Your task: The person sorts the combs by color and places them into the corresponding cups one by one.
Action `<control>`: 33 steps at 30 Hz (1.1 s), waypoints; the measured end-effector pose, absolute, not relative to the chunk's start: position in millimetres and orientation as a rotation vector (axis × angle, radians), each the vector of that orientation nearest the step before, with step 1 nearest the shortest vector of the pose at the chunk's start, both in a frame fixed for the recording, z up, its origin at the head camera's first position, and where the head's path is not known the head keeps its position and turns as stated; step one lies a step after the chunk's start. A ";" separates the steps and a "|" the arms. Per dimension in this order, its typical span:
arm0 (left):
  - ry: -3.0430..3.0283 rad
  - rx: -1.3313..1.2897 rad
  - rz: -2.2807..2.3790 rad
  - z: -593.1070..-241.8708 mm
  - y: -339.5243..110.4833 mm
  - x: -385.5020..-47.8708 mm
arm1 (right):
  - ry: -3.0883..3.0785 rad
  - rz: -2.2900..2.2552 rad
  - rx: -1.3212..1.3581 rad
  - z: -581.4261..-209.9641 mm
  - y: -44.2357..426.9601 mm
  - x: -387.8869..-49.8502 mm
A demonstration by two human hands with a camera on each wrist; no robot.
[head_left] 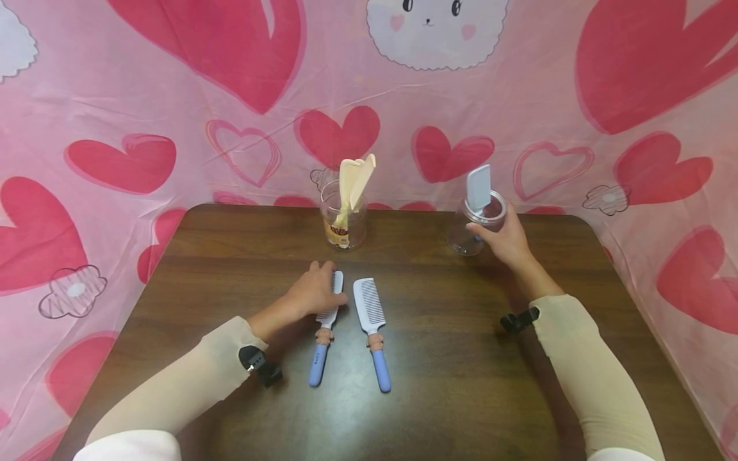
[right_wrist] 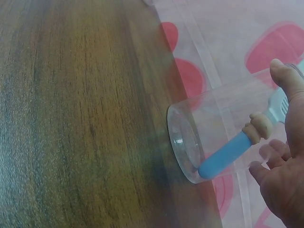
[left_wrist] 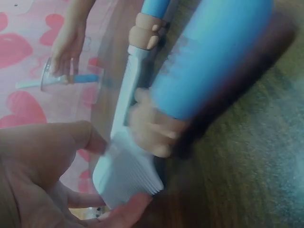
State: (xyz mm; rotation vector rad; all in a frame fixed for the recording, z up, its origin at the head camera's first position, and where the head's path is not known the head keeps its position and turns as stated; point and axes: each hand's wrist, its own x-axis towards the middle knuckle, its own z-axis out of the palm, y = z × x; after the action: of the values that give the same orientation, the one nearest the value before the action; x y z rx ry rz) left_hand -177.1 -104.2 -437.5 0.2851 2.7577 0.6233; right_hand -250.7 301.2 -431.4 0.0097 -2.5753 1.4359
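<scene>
Pink fabric printed with red hearts [head_left: 323,83] hung behind and on both sides of a dark wood-grain table [head_left: 450,384]. Two arms in beige sleeves [head_left: 167,371] reached in over the near edge. On the right, near the table's far edge, the right hand [head_left: 508,238] held a clear jar [head_left: 461,241] by its upper part, thumb on the near side and fingers round the far side. Level with it, on the left, stood a second jar [head_left: 360,232], untouched. Lower and nearer, the left hand [head_left: 311,288] held the toothed head of one blue-handled comb [head_left: 325,334], thumb on one edge and fingers on the other; this looked like a narrow pinch, though blur in the left wrist view left its firmness unclear. Just to the right lay another comb [head_left: 375,334], handle toward the person, touched by neither hand. One matching comb [head_left: 478,186] stood head-up in the held jar, and cream comb-like pieces [head_left: 349,184] stood in the other. Judging by this layout, the sorting by colour was partway along: one blue-handled comb was in, two were out. Smallest was the second jar's yellowish label [head_left: 336,235].
</scene>
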 end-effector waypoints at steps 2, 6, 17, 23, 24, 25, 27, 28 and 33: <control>2.740 0.278 0.637 -436.4 -104.9 -178.1 | -2.574 1.437 0.012 -431.5 301.3 -250.7; 2.723 0.269 0.671 -434.2 -106.1 -180.4 | -2.571 1.438 0.016 -431.3 301.3 -250.7; 2.701 0.216 0.830 -433.7 -116.0 -190.1 | -2.569 1.442 0.020 -432.9 302.0 -252.1; 2.768 0.283 0.775 -431.1 -123.1 -195.2 | -2.578 1.431 0.017 -431.6 300.9 -250.9; 2.777 0.293 0.763 -430.8 -123.9 -195.8 | -2.577 1.432 0.017 -431.4 300.7 -250.7; 2.777 0.299 0.758 -430.7 -124.7 -196.4 | -2.577 1.434 0.015 -431.2 300.4 -250.6; 2.771 0.299 0.751 -431.0 -125.9 -197.3 | -2.575 1.440 0.012 -430.8 299.9 -250.5; 2.766 0.296 0.756 -430.8 -126.5 -197.7 | -2.575 1.440 0.010 -430.7 299.8 -250.4; 2.736 0.298 0.795 -423.9 -129.8 -197.8 | -2.572 1.444 0.017 -430.6 299.6 -250.1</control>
State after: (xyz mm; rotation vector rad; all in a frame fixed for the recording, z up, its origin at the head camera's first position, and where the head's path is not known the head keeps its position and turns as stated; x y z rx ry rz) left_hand -197.8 -129.8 -423.9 0.2984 2.7364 0.7954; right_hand -250.1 299.6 -430.6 0.0169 -2.5717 1.4440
